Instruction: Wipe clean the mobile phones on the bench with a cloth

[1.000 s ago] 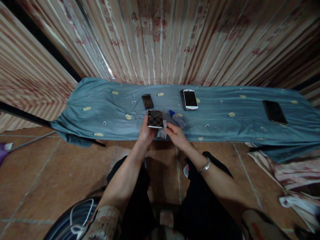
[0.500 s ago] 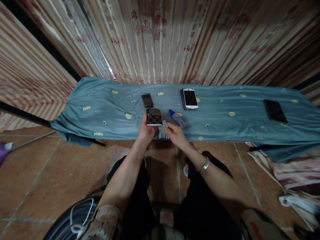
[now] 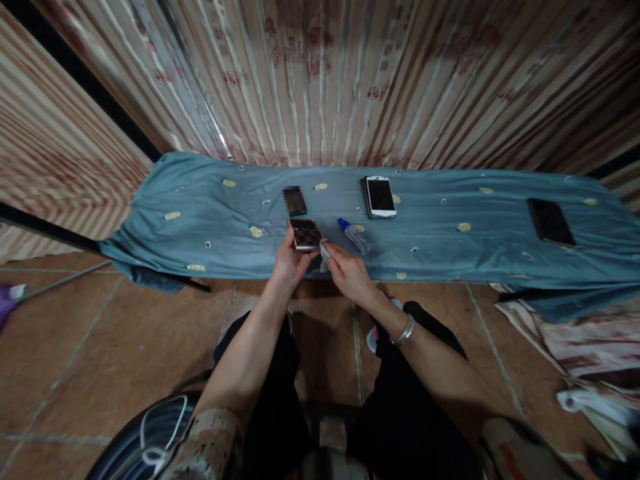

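Note:
My left hand is closed round a small phone with a dark checkered back and a reddish edge, held over the front of the bench. Pinched in my right hand is a pale grey cloth, which touches the phone's right edge. Part of the cloth is hidden by the fingers. Just right of the phone lies a clear spray bottle with a blue top. Behind the phone is a small dark phone, partly blurred out.
A white phone lies on a dark item on the blue bench cloth. Farther right is a black phone. A striped curtain hangs behind the bench. At lower left on the tiled floor stands a dark round object with a white cord.
My right hand has shifted slightly left, bringing the cloth against the phone's edge, and the cloth is more bunched. The phone in my left hand has tilted a little.

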Demonstrator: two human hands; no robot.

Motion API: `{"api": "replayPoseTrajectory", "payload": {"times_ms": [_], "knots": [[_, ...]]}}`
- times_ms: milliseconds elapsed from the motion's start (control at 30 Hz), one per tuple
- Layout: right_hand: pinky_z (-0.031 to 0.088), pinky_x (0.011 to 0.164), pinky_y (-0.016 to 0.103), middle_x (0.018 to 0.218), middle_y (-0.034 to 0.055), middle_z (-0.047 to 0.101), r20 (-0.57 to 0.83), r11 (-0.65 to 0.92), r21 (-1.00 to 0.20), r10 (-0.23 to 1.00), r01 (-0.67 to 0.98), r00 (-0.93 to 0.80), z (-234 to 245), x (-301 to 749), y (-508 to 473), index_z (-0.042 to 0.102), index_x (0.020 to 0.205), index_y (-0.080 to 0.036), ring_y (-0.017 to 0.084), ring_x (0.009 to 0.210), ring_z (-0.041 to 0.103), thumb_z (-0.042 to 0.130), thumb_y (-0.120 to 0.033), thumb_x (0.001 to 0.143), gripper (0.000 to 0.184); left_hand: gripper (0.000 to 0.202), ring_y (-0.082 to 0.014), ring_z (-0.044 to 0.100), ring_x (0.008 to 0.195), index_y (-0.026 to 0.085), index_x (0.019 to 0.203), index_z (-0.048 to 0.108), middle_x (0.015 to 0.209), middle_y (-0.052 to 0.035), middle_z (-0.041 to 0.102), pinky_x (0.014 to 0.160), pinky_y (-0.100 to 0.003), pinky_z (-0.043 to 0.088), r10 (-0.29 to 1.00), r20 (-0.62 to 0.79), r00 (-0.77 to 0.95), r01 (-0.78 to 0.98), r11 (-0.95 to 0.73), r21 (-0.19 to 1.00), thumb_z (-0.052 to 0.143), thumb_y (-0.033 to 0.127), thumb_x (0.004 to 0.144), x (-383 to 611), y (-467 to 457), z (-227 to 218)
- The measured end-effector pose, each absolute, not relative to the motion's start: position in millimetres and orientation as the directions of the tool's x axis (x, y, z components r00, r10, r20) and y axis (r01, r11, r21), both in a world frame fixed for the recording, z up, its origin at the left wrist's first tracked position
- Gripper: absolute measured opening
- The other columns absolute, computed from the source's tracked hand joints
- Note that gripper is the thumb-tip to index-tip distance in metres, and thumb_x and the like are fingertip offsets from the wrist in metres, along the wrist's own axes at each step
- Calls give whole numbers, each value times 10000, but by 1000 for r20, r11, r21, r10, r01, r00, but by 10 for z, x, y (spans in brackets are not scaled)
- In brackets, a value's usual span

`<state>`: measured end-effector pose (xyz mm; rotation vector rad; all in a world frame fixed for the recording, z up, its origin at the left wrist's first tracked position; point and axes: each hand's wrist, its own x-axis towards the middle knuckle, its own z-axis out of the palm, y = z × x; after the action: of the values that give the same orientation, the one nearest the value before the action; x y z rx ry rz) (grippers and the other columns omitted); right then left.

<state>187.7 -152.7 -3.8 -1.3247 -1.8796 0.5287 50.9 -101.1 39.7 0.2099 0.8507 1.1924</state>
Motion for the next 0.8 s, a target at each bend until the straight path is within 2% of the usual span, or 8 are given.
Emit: {"api": "replayPoseTrajectory", "payload": {"times_ms": [133, 233, 300, 400, 500, 600, 700, 800], "knots": [[497, 1086, 397, 1300, 79, 710, 294, 314, -742, 946, 592, -133, -13, 1892, -1520, 661, 1311, -194, 240, 1214, 661, 449, -196, 918, 446, 273, -142, 677, 728, 229, 1200, 637, 859, -9, 737, 811, -306, 529, 893, -444, 69, -711, 356, 606, 441, 281, 1017, 527, -1029, 372], [579, 909, 381, 1046, 37, 794, 207, 240, -804, 971, 545, -121, 41, 1895, -1527, 725, 1211, -227, 249, 961, 741, 482, -270, 927, 377, 215, -105, 650, 707, 240, 1123, 663, 841, 20, 724, 766, -235, 499, 913, -408, 28, -736, 295, 609, 499, 205, 988, 553, -1024, 361], [591, 827, 366, 930, 18, 798, 181, 213, -847, 977, 486, -113, 83, 1909, -1520, 748, 1168, -224, 239, 855, 741, 474, -315, 938, 368, 223, -95, 645, 704, 233, 1103, 670, 827, 31, 719, 769, -222, 492, 918, -396, 10, -756, 266, 598, 499, 165, 978, 563, -1018, 354], [575, 908, 395, 1062, 22, 792, 228, 213, -876, 974, 433, -18, 128, 1977, -1484, 731, 1209, -231, 252, 974, 729, 467, -339, 943, 389, 238, -125, 664, 729, 233, 1150, 666, 848, 12, 727, 805, -270, 509, 903, -427, 37, -737, 313, 599, 500, 215, 980, 565, -1021, 340], [495, 1076, 458, 1285, 47, 721, 296, 241, -829, 955, 505, 30, 130, 2062, -1451, 667, 1320, -238, 268, 1191, 663, 458, -288, 941, 435, 247, -160, 690, 780, 226, 1155, 665, 878, -17, 739, 826, -317, 528, 888, -453, 83, -716, 369, 592, 496, 281, 983, 578, -1038, 320], [402, 1183, 480, 1437, 90, 614, 350, 328, -730, 933, 600, -84, 74, 2045, -1478, 581, 1419, -204, 257, 1342, 560, 416, -223, 951, 496, 266, -160, 694, 774, 186, 1055, 688, 812, -21, 734, 850, -321, 542, 890, -437, 132, -723, 388, 572, 457, 304, 997, 620, -1046, 288], [362, 1216, 519, 1524, 131, 518, 356, 426, -641, 902, 638, -245, -17, 1901, -1559, 501, 1487, -172, 271, 1438, 449, 371, -190, 966, 537, 290, -131, 690, 750, 163, 947, 701, 744, -9, 720, 871, -266, 537, 902, -414, 121, -741, 359, 567, 440, 279, 997, 654, -1036, 229], [329, 1243, 515, 1569, 118, 461, 386, 481, -584, 873, 653, -298, -82, 1758, -1624, 409, 1546, -170, 261, 1490, 367, 363, -126, 938, 612, 282, -118, 711, 863, 178, 999, 710, 851, -15, 756, 926, -229, 517, 905, -406, 126, -736, 360, 574, 462, 313, 990, 656, -1035, 164]]}}
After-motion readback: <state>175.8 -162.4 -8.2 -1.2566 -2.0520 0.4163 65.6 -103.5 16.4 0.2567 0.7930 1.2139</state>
